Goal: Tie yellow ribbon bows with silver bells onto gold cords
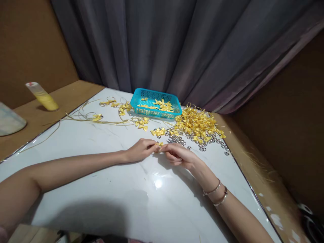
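Over the white tabletop (121, 202) my two hands meet. My left hand (141, 149) is closed in a pinch on a small yellow ribbon bow (160, 144). My right hand (179, 154) has its thumb and forefinger pinched at the same bow, the other fingers curled in. Most of the bow is hidden by my fingertips. Just behind my right hand shows a pointed dark metal tip (170, 141); the rest of that tool is hidden. Several loose yellow bows (158, 132) and small shiny silver oval pieces (178, 139) lie right beyond my hands.
A turquoise plastic basket (156, 115) holding yellow bows stands at the back. Right of it is a heap of yellow bows (196, 121). Thin gold cords (101, 121) stretch across the left. A tube with yellow contents (44, 98) and a pale container (10, 119) stand far left.
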The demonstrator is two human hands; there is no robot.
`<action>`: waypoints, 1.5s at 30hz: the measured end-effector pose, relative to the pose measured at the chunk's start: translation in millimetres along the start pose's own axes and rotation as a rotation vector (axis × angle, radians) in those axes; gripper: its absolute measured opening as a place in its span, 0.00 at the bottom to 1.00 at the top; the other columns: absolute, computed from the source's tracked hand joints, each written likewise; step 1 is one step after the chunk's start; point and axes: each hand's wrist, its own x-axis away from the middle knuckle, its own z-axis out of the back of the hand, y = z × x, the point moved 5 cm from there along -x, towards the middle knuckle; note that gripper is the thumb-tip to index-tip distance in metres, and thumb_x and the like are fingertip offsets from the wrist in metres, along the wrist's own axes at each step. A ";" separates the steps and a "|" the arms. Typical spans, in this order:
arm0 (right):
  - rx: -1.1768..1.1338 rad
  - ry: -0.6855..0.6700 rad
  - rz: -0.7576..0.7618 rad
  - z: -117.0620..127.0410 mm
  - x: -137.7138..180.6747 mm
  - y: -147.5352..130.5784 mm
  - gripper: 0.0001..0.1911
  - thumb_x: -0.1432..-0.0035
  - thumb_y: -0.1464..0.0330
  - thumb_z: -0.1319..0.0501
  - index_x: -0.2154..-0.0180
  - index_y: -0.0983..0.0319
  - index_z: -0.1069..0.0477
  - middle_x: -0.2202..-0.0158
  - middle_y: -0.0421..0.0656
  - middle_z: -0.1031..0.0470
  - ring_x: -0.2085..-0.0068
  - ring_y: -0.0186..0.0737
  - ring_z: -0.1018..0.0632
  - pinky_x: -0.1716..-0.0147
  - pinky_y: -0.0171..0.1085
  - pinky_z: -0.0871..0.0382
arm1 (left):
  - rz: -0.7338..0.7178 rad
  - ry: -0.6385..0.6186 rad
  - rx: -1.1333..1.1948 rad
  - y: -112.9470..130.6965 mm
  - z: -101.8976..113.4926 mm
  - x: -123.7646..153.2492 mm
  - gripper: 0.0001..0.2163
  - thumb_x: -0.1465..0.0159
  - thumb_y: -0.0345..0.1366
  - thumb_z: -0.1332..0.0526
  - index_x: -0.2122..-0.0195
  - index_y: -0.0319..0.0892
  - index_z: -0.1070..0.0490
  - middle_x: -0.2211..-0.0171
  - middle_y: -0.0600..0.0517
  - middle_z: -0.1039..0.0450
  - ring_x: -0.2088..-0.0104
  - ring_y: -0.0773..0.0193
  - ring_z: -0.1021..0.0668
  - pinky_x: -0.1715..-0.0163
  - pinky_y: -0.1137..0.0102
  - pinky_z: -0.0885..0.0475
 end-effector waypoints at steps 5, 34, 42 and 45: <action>-0.093 -0.191 -0.064 -0.8 7.9 -4.3 0.12 0.50 0.62 0.43 0.78 0.62 0.37 0.93 0.30 0.44 0.92 0.23 0.52 0.93 0.27 0.60 | 0.091 0.038 0.096 -7.5 0.6 -0.5 0.15 0.36 0.38 0.50 0.72 0.38 0.28 0.74 0.53 0.26 0.73 0.68 0.27 0.71 0.76 0.36; 0.318 0.375 0.451 40.1 72.2 -61.9 0.14 0.43 0.65 0.42 0.56 0.61 0.39 0.72 0.43 0.23 0.81 0.30 0.34 0.79 0.34 0.38 | -0.308 0.005 -0.159 15.4 -4.9 9.6 0.15 0.32 0.35 0.53 0.71 0.38 0.32 0.77 0.51 0.33 0.73 0.66 0.31 0.69 0.72 0.34; 1.065 0.350 0.460 8.6 60.0 -52.5 0.12 0.47 0.81 0.48 0.73 0.64 0.30 0.78 0.41 0.26 0.76 0.33 0.30 0.70 0.35 0.40 | -0.495 -0.038 -0.352 25.7 -9.9 14.7 0.14 0.33 0.31 0.55 0.71 0.38 0.33 0.76 0.48 0.32 0.71 0.64 0.32 0.67 0.69 0.33; 1.168 0.367 0.476 2.5 52.6 -47.0 0.13 0.46 0.80 0.49 0.75 0.64 0.28 0.79 0.42 0.27 0.76 0.34 0.31 0.67 0.37 0.41 | -0.557 -0.028 -0.407 28.0 -11.0 16.5 0.14 0.33 0.30 0.55 0.71 0.37 0.33 0.75 0.47 0.31 0.71 0.63 0.32 0.68 0.68 0.33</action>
